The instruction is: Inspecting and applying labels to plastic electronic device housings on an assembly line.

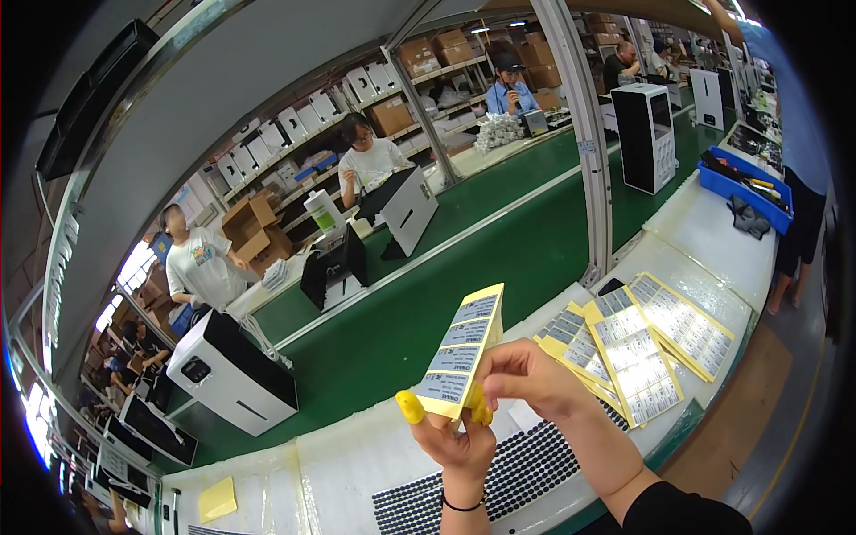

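Note:
My left hand (456, 439), with yellow finger cots on its fingertips, grips the lower end of a yellow-backed label sheet (464, 343). Grey printed labels run in a column up this strip, which stands tilted above the bench. At its right edge, the thumb and forefinger of my right hand (533, 382) are pinched together against the sheet; whether a label corner is between them is hidden. Below my wrists lies a sheet of small black round stickers (517, 468). More label sheets (635, 352) are fanned out to the right of my right hand.
A green conveyor (383, 357) runs beyond the white bench (357, 446), carrying white-and-black appliances (236, 374). A metal post (584, 143) rises at the bench's far edge. A blue tool bin (744, 192) stands far right. People work across the conveyor; another person stands at right.

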Available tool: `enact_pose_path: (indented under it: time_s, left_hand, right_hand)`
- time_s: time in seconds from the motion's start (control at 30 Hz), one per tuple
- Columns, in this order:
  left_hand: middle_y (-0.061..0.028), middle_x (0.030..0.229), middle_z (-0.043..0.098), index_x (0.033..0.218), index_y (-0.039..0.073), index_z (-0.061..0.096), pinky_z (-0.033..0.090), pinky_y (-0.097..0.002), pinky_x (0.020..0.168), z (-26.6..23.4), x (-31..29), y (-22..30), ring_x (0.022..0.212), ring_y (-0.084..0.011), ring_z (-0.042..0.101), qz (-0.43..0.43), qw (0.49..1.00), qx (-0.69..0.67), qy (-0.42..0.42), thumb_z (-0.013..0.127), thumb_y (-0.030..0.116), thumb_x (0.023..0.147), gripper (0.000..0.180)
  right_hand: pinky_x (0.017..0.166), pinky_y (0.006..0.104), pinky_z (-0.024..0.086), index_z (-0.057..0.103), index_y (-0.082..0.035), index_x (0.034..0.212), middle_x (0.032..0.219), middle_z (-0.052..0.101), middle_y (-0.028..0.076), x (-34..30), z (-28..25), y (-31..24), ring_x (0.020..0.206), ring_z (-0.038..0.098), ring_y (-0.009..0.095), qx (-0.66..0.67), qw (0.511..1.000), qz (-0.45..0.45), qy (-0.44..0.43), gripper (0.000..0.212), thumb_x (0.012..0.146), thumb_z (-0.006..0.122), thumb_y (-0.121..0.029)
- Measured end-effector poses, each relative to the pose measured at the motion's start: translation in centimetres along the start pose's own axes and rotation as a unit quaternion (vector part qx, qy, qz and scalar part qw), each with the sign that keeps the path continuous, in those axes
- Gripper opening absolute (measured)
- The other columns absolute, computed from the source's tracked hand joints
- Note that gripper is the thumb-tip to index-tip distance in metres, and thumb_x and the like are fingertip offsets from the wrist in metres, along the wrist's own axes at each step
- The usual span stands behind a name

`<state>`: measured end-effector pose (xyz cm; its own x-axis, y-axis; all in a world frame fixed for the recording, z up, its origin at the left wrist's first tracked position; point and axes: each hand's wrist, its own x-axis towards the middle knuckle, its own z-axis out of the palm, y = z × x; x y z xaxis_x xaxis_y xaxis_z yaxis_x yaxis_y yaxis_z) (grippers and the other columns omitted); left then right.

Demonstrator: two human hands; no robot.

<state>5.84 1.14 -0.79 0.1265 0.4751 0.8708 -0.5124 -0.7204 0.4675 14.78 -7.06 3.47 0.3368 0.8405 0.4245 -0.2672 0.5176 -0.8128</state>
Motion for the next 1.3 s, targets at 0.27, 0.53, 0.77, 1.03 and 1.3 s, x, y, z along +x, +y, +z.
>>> enact_pose_path:
  time_s: [0.27,0.53,0.77,1.03,1.3]
  left_hand:
    - [-0.0175,0.097,0.064,0.145,0.007,-0.001,0.053,-0.0331,0.072,-0.5,0.9,1.0,0.08,-0.0234,0.066,0.124,0.976,0.125,-0.128,0.046,-0.019,0.075,0.089]
    - [-0.0198,0.099,0.063,0.146,0.011,-0.012,0.054,-0.0334,0.066,0.1,0.3,1.6,0.077,-0.0219,0.065,-0.024,0.995,-0.049,-0.087,0.047,-0.022,0.075,0.098]
    - [-0.0201,0.11,0.059,0.147,0.012,-0.008,0.052,-0.0309,0.077,-0.2,0.8,2.3,0.093,-0.0218,0.062,-0.12,0.987,-0.084,-0.072,0.047,-0.021,0.078,0.094]
    - [-0.0208,0.114,0.058,0.148,0.012,-0.004,0.051,-0.0289,0.08,-0.3,1.0,2.2,0.096,-0.0224,0.062,-0.117,0.99,-0.046,-0.066,0.047,-0.017,0.082,0.089]
    - [-0.0187,0.115,0.056,0.148,0.009,0.001,0.049,-0.0298,0.084,-0.5,2.0,2.4,0.099,-0.0204,0.06,-0.158,0.983,-0.095,-0.02,0.048,-0.015,0.085,0.082]
  right_hand:
    - [0.059,0.0214,0.046,0.069,0.0,0.08,0.07,0.063,0.004,-0.1,-0.2,0.0,0.062,0.056,0.007,-0.044,0.996,-0.04,0.072,0.035,0.092,0.06,-0.032]
    - [0.053,0.0204,0.047,0.069,0.001,0.082,0.07,0.065,0.004,-0.2,-0.6,-0.1,0.058,0.057,0.007,-0.041,0.997,-0.035,0.06,0.034,0.091,0.061,-0.031]
    - [0.051,0.0197,0.047,0.069,0.001,0.085,0.071,0.066,0.005,0.0,-0.7,-0.3,0.057,0.059,0.007,-0.04,0.998,-0.002,0.057,0.032,0.091,0.061,-0.029]
    - [0.05,0.0186,0.046,0.069,0.001,0.084,0.067,0.064,0.004,0.2,-0.5,-0.9,0.055,0.058,0.007,-0.046,0.998,0.029,0.042,0.028,0.092,0.059,-0.025]
    - [0.055,0.0191,0.046,0.066,0.0,0.089,0.071,0.065,0.004,0.4,-1.2,-0.6,0.059,0.058,0.007,-0.066,0.997,0.026,-0.004,0.024,0.091,0.061,-0.023]
